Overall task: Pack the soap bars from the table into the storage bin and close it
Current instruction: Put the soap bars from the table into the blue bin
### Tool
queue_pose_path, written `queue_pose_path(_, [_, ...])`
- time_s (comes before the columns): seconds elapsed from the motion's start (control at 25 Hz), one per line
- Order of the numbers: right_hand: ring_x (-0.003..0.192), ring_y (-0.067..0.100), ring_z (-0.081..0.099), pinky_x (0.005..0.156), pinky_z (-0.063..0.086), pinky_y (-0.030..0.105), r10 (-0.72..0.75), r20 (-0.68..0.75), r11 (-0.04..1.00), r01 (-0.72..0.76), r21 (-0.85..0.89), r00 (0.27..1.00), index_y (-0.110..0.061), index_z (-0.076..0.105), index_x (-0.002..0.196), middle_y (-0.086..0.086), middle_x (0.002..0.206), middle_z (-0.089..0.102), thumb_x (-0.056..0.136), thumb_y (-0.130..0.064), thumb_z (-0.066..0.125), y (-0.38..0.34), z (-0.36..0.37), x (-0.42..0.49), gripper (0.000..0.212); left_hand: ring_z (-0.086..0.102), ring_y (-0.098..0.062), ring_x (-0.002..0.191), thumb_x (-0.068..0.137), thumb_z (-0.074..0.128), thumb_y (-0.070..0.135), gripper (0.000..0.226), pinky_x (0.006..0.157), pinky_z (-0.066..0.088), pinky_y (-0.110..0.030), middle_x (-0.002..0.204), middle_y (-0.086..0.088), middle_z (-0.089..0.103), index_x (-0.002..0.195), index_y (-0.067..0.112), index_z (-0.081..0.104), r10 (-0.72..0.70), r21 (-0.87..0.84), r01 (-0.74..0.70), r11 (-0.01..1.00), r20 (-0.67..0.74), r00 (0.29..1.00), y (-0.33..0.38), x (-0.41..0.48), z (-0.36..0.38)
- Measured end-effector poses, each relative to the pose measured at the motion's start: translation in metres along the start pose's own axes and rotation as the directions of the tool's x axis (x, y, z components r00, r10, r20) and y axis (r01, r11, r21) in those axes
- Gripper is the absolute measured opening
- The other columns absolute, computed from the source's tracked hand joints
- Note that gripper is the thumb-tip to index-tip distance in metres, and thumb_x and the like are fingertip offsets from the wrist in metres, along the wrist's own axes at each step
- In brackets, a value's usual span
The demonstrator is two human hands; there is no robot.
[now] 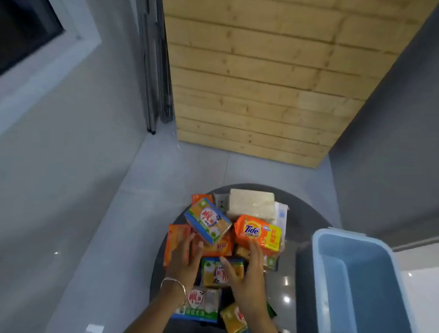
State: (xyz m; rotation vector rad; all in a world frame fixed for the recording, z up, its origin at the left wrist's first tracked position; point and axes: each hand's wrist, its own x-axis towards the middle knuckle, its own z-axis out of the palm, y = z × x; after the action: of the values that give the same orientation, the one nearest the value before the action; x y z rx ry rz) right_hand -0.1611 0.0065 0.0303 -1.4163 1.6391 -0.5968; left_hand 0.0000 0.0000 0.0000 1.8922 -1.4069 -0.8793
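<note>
Several wrapped soap bars lie piled on a dark round table [287,284]. An orange Tide pack [259,234] sits at the pile's right, a blue-edged yellow pack [208,220] at its left, and a pale white block [250,203] behind them. My left hand [185,258] rests flat with fingers spread on the orange packs at the left. My right hand [248,274] reaches over a yellow-green pack [215,274], fingers apart, fingertips touching the Tide pack. The blue storage bin [359,288] stands open and empty at the right.
A wooden slatted panel [264,74] stands behind the table on the grey tiled floor. A grey wall runs along the right, a white-framed dark window [22,28] sits at the upper left. The bin's lid is not visible.
</note>
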Motion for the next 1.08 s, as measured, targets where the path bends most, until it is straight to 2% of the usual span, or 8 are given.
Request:
queue_pose_path(0.08, [0.135,0.007,0.041,0.107,0.045,0.039,-0.063,0.03,0.998,0.063,0.023,0.998,-0.051,0.024,0.139,-0.015,0.148,0.037,0.066,-0.078,0.051,0.039,0.017,0.008,0.082,0.052,-0.001,0.117,0.096,0.041,0.033,0.027,0.092,0.042,-0.012,0.121,0.013,0.057,0.121,0.037,0.05,0.091,0.096,-0.101,0.99,0.105,0.99,-0.033,-0.002,0.026])
queue_pose_path(0.24, [0.148,0.004,0.009,0.12,0.022,0.031,-0.199,0.105,0.934,0.221,-0.282,0.974,-0.051,0.018,0.144,-0.024,0.158,0.005,0.068,-0.087,0.029,0.111,0.04,0.033,0.085,0.016,-0.007,0.143,0.099,0.015,0.039,0.052,0.108,0.03,-0.031,0.145,0.003,0.042,0.138,0.019,0.044,0.429,0.388,-0.476,0.789,0.205,0.88,-0.097,0.005,0.063])
queue_pose_path(0.36, [0.146,0.016,0.017,0.111,0.022,0.025,-0.448,0.137,0.711,0.446,-0.543,0.883,-0.041,0.041,0.138,-0.014,0.155,0.024,0.08,-0.078,0.012,0.128,0.045,0.043,0.075,0.003,0.006,0.142,0.1,0.011,0.039,0.054,0.107,0.021,-0.022,0.141,0.006,0.042,0.135,0.016,0.045,0.494,0.4,-0.519,0.755,0.173,0.852,-0.107,0.011,0.071])
queue_pose_path(0.52, [0.129,-0.013,-0.032,0.109,-0.005,0.016,-0.296,0.18,0.807,0.346,-0.478,0.938,-0.051,0.013,0.145,-0.041,0.139,-0.017,0.044,-0.088,-0.027,0.13,0.049,0.044,0.114,0.016,-0.009,0.144,0.095,0.005,0.052,0.056,0.111,0.004,-0.016,0.146,0.013,0.032,0.142,0.031,0.029,0.493,0.521,-0.466,0.715,0.098,0.865,-0.108,0.006,0.082])
queue_pose_path(0.64, [0.139,-0.013,-0.012,0.117,0.004,0.021,-0.422,0.126,0.847,0.44,-0.297,0.898,-0.047,0.028,0.143,-0.04,0.143,-0.001,0.069,-0.082,-0.009,0.136,0.047,0.035,0.09,-0.008,0.002,0.141,0.092,0.005,0.056,0.053,0.114,-0.011,-0.018,0.149,0.026,0.003,0.142,0.042,0.007,0.433,0.452,-0.439,0.776,0.124,0.893,-0.111,0.013,0.082])
queue_pose_path(0.8, [0.13,0.0,0.042,0.112,0.035,0.03,-0.448,-0.064,0.894,0.447,-0.031,0.892,-0.03,0.057,0.125,-0.019,0.135,0.049,0.097,-0.042,0.037,0.139,0.028,0.013,0.036,0.012,-0.004,0.143,0.097,0.026,0.043,0.048,0.115,0.007,-0.023,0.154,0.013,0.023,0.144,0.033,0.028,0.42,0.334,-0.442,0.832,0.141,0.897,-0.097,-0.004,0.067])
queue_pose_path(0.92, [0.124,0.007,0.051,0.102,0.046,0.037,-0.4,-0.133,0.912,0.379,-0.159,0.907,-0.034,0.05,0.129,-0.016,0.135,0.051,0.084,-0.059,0.049,0.163,0.015,-0.005,0.051,0.031,-0.001,0.132,0.091,0.037,0.052,0.052,0.112,0.023,-0.023,0.145,0.012,0.039,0.138,0.031,0.041,0.414,0.253,-0.425,0.869,0.098,0.905,-0.099,-0.031,0.056])
queue_pose_path(1.08, [0.136,0.017,0.04,0.113,0.032,0.038,-0.2,-0.098,0.968,0.181,-0.175,0.975,-0.022,0.046,0.14,-0.002,0.15,0.038,0.082,-0.063,0.05,0.196,0.01,-0.02,0.071,0.04,0.005,0.113,0.069,0.047,0.079,0.067,0.1,0.037,-0.024,0.118,0.024,0.048,0.124,0.04,0.054,0.545,0.284,-0.55,0.785,0.103,0.832,-0.095,-0.07,0.058])
